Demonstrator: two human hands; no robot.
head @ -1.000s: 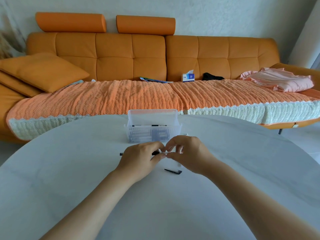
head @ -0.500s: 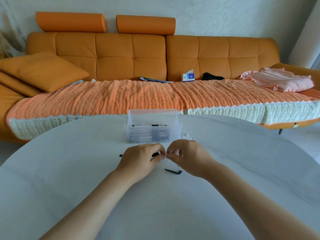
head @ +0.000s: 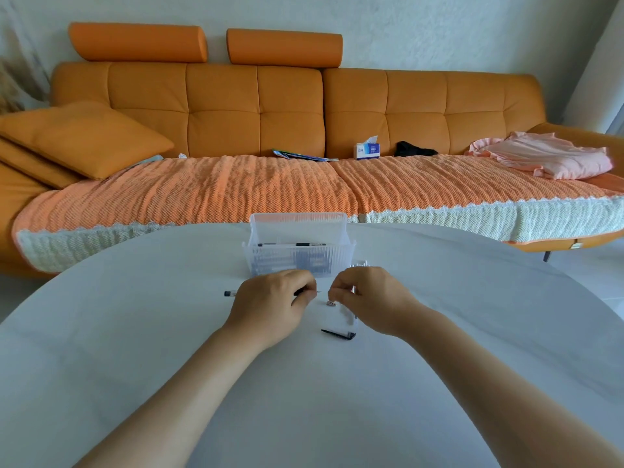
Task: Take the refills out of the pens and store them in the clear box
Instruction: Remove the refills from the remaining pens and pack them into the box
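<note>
Near the clear box, left hand grips the pen, right hand pinches a small piece; I'd pull the light, thin refill by its point.

We face a long orange sofa against a pale wall, with two bolsters on its back, a cushion at its left end and a knitted orange throw over the seat. Soft, even light lies on our white tabletop, and pale floor shows at right.

No legible text anywhere; blue label on the tissue box too small and blurred.
</note>
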